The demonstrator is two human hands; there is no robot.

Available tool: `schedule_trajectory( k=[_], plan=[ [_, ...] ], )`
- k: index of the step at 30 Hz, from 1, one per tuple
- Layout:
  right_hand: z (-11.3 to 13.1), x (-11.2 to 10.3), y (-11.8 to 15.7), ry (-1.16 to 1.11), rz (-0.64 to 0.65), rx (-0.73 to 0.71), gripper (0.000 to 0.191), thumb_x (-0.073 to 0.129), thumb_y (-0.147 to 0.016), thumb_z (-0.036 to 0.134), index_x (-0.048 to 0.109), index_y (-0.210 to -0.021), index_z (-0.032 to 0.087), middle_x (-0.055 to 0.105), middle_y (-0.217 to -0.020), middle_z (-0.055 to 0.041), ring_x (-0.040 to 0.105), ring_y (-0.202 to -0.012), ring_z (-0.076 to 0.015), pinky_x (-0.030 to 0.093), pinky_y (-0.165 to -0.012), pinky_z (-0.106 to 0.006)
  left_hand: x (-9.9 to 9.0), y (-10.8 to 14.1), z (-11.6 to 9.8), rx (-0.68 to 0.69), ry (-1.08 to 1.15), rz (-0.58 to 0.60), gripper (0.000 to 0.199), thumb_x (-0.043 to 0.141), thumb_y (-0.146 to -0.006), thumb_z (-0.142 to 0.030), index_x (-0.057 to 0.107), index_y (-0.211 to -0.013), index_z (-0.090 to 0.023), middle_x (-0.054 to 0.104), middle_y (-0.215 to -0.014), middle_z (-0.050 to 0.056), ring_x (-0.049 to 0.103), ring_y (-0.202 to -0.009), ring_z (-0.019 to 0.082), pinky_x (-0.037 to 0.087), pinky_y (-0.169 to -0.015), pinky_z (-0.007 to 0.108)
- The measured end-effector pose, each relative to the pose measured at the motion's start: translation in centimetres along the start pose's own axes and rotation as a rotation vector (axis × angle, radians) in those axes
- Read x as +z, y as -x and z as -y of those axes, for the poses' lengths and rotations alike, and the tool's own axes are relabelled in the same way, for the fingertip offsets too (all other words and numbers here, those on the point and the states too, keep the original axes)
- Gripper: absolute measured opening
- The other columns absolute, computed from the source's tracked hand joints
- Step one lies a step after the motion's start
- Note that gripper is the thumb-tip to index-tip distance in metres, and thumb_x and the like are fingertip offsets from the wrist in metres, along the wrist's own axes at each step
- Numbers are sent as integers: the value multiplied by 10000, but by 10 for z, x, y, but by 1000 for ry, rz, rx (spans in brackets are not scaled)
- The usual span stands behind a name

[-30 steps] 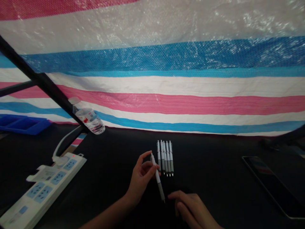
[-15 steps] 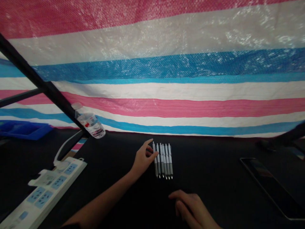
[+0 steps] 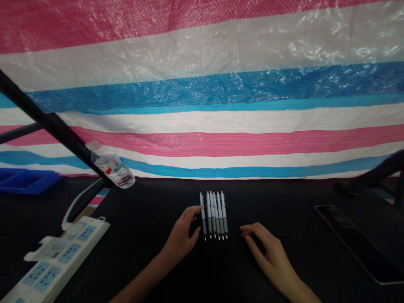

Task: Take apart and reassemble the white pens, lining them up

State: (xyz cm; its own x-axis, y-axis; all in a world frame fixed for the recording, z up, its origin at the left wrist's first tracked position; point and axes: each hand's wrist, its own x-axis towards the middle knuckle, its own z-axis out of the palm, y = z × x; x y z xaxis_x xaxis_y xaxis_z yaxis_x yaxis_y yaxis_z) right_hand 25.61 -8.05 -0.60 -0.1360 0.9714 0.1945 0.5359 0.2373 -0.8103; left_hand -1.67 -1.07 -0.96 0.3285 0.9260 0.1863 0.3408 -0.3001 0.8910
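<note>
Several white click pens with grey grips lie side by side on the black table, clickers pointing away from me and tips towards me. The leftmost pen (image 3: 203, 216) sits a small gap apart from the close row of pens (image 3: 216, 216). My left hand (image 3: 181, 231) is on the left of the row, its index fingertip at the leftmost pen and its thumb spread away, holding nothing. To the right of the row, my right hand (image 3: 265, 250) rests loosely bent, thumb and index apart, with nothing visible in it and touching no pen.
A white power strip (image 3: 72, 248) with a plug lies at the left. Behind it are a tilted water bottle (image 3: 116, 170), a black metal bar (image 3: 50, 122) and a blue tray (image 3: 30, 181). A dark tablet (image 3: 356, 244) lies at the right. Striped sheeting (image 3: 208, 143) hangs behind the table.
The leftmost pen has shifted left, away from the others. My left hand has drawn back towards me, its index finger lower on the pen. My right hand has moved forward and right.
</note>
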Motion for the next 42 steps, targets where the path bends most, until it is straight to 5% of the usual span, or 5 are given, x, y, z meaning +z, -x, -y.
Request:
schedule_trajectory(
  k=[9, 19, 26, 34, 42],
  plan=[
    [-8, 0, -4, 26, -12, -33, 204, 478, -1003, 247, 641, -1126, 243, 670, -1062, -93, 643, -1021, -254, 551, -891, -411, 2, -11, 12, 72, -313, -5, 356, 649, -783, -23, 624, -1065, -239, 688, -1148, 73, 631, -1148, 282, 506, -1026, 497],
    [-9, 0, -3, 79, 32, -39, 321, 506, -972, 195, 611, -1269, 256, 679, -1183, -91, 592, -1155, -275, 513, -1005, -466, 19, -24, -4, 147, -431, 125, 236, 673, -784, -45, 582, -894, -234, 691, -1036, 44, 616, -1074, 272, 496, -960, 460],
    [-13, -8, -7, 116, 4, -32, 337, 503, -966, 191, 601, -1283, 248, 681, -1163, -100, 599, -1136, -287, 510, -994, -493, 41, -32, -13, 188, -437, 155, 228, 668, -801, -60, 598, -935, -230, 681, -1082, 50, 602, -1082, 265, 482, -967, 448],
    [-11, -11, -9, 152, -6, -39, 347, 516, -949, 174, 614, -1272, 253, 693, -1151, -91, 615, -1117, -280, 520, -978, -477, 36, -25, -16, 204, -422, 242, 362, 689, -769, -54, 626, -1076, -234, 648, -1232, 84, 560, -1228, 289, 456, -1059, 491],
    [-13, -9, -7, 154, -14, -31, 335, 515, -955, 182, 603, -1272, 247, 687, -1154, -98, 611, -1116, -284, 516, -979, -486, -4, 20, -92, 364, -47, 158, 209, 619, -882, -132, 641, -1026, -282, 706, -1112, 63, 672, -1047, 253, 589, -892, 422]
  ],
)
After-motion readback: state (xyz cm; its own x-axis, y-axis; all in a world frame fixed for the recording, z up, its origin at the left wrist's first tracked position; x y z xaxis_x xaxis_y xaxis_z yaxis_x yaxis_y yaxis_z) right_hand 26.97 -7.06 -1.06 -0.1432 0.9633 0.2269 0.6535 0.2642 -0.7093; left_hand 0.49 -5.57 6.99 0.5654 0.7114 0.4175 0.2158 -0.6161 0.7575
